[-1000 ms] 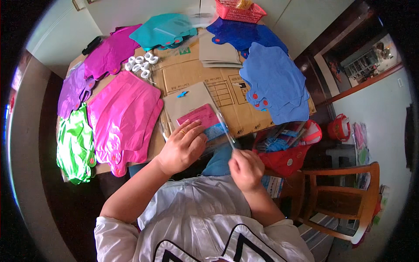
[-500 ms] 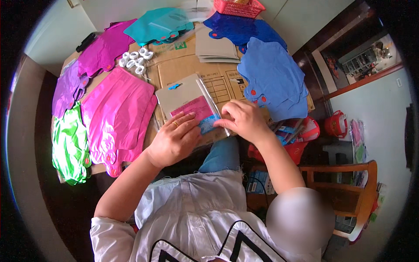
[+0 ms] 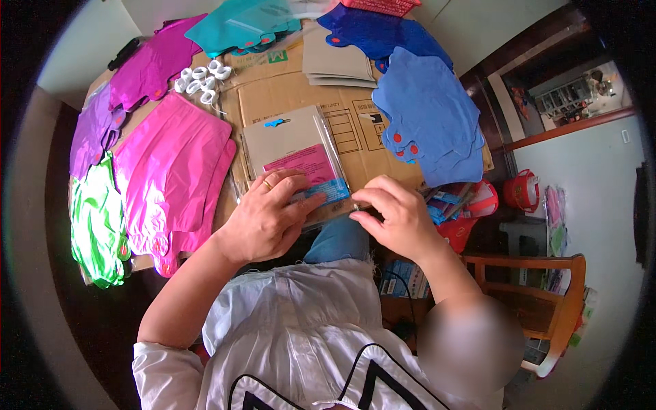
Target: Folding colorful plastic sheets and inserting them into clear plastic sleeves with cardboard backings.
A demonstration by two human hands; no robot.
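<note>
A clear plastic bag (image 3: 334, 141) lies at the near edge of the cardboard. It covers a grey card (image 3: 273, 147) with a blue hang-tab at the top and a pink and blue printed sheet (image 3: 318, 164) lower down. My left hand (image 3: 266, 215), a ring on one finger, rests on the lower left of the bag with its fingers laid over it. At the bag's lower right corner, my right hand (image 3: 398, 215) pinches the plastic edge between thumb and forefinger. The bag's lower left part is hidden under my left hand.
Flat foil pieces ring the cardboard-covered table (image 3: 273, 96): pink (image 3: 174, 164), green (image 3: 99, 219), purple (image 3: 96, 133), magenta (image 3: 154, 65), teal (image 3: 242, 27), dark blue (image 3: 383, 34) and light blue (image 3: 430, 113). White ribbon rolls (image 3: 203, 78) and grey cards (image 3: 335, 58) lie farther back. A wooden chair (image 3: 574, 294) stands right.
My right hand has moved down and right along the bag's edge to its lower corner. The bag's right side now lies flatter, and my left hand has shifted slightly lower.
</note>
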